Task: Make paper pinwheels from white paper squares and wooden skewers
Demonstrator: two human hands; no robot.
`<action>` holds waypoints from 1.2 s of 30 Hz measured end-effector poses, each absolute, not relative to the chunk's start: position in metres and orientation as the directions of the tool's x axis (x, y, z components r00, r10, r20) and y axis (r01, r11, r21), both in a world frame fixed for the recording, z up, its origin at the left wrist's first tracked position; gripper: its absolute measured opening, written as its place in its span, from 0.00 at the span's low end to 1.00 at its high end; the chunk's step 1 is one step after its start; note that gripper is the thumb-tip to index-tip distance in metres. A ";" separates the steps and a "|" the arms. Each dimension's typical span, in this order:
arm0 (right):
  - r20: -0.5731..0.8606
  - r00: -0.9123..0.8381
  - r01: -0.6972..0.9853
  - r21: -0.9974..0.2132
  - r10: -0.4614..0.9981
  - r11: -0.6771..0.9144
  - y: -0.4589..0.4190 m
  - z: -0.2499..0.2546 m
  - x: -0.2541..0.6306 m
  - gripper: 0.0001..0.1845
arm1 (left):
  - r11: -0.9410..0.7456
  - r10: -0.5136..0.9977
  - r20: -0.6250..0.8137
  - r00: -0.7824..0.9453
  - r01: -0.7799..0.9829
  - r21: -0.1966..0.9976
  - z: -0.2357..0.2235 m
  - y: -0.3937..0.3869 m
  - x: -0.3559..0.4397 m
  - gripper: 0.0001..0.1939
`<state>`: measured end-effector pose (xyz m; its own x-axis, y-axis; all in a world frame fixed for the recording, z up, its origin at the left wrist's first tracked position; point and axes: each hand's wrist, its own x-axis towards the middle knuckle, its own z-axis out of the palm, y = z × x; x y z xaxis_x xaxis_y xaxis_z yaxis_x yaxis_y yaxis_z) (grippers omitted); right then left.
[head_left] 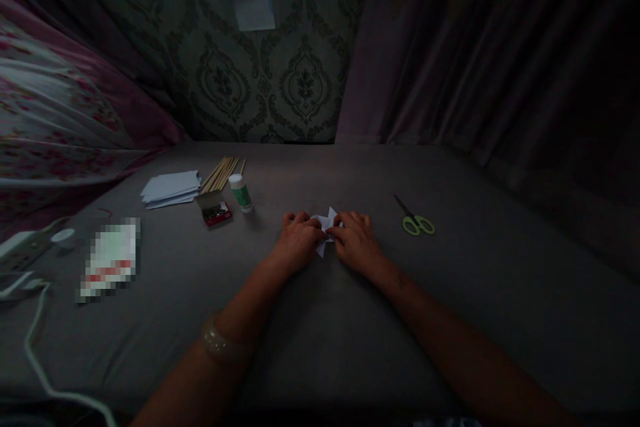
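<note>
A small piece of folded white paper [331,219] with pointed corners lies on the grey cloth surface in front of me. My left hand [300,237] grips its left side, fingers bent and pressed onto it. From the other side my right hand [357,240] pinches the paper, its thumb and fingers close to the left fingertips. Both hands cover much of the paper, so its full shape is hidden. Scissors [419,224] with green handles lie to the right of my right hand, apart from it.
Left of my hands stand a glue bottle [241,193] and an open red box [217,212] of small metal pieces. Behind are wooden sticks [220,175] and stacked white paper [171,187]. A blurred packet [111,259], power strip [25,248] and white cable [37,347] lie farther left.
</note>
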<state>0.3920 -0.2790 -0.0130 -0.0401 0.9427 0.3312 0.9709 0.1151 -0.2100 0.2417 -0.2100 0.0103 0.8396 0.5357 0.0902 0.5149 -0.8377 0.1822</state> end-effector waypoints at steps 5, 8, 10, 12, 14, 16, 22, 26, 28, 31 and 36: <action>0.322 -0.114 0.977 -0.134 0.940 0.165 -0.279 -0.012 0.393 0.15 | -0.838 0.536 0.095 0.839 0.514 0.183 0.012 -0.211 0.240 0.15; 0.298 -0.107 0.977 -0.146 0.948 0.156 -0.277 -0.013 0.394 0.15 | -0.835 0.540 0.131 0.832 0.510 0.207 0.009 -0.209 0.239 0.14; 0.283 -0.081 0.976 -0.172 0.956 0.133 -0.275 -0.014 0.395 0.15 | -0.819 0.564 0.169 0.808 0.523 0.235 0.007 -0.208 0.240 0.13; 0.276 -0.073 0.976 -0.177 0.958 0.126 -0.273 -0.014 0.395 0.14 | -0.780 0.620 0.216 0.755 0.561 0.279 0.005 -0.209 0.243 0.13; 0.283 -0.092 0.980 -0.145 0.955 0.138 -0.272 -0.015 0.394 0.14 | -0.746 0.661 0.260 0.703 0.580 0.328 0.004 -0.211 0.246 0.14; 0.296 -0.131 0.981 -0.101 0.946 0.167 -0.271 -0.016 0.394 0.14 | -0.749 0.658 0.296 0.693 0.558 0.358 0.002 -0.213 0.250 0.14; 0.306 -0.244 0.965 -0.018 0.920 0.262 -0.268 -0.017 0.396 0.13 | -0.728 0.685 0.334 0.648 0.583 0.362 -0.004 -0.210 0.248 0.14; 0.304 -0.281 0.955 -0.009 0.910 0.298 -0.266 -0.018 0.397 0.14 | -0.664 0.747 0.319 0.583 0.648 0.373 -0.004 -0.207 0.243 0.12; 0.298 -0.276 0.954 -0.033 0.914 0.299 -0.265 -0.019 0.398 0.15 | -0.650 0.760 0.304 0.575 0.659 0.379 -0.004 -0.206 0.243 0.12; 0.300 -0.267 0.950 -0.077 0.916 0.302 -0.261 -0.020 0.399 0.15 | -0.655 0.755 0.274 0.596 0.656 0.375 -0.005 -0.207 0.244 0.12; 0.298 -0.195 0.958 -0.146 0.935 0.246 -0.260 -0.017 0.396 0.14 | -0.665 0.745 0.225 0.628 0.673 0.325 -0.001 -0.208 0.243 0.12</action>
<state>0.3964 -0.2595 -0.0169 -0.1948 0.9346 0.2977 0.9582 0.2461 -0.1456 0.2434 -0.2076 -0.0012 0.6278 0.7452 0.2246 0.6726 -0.6647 0.3252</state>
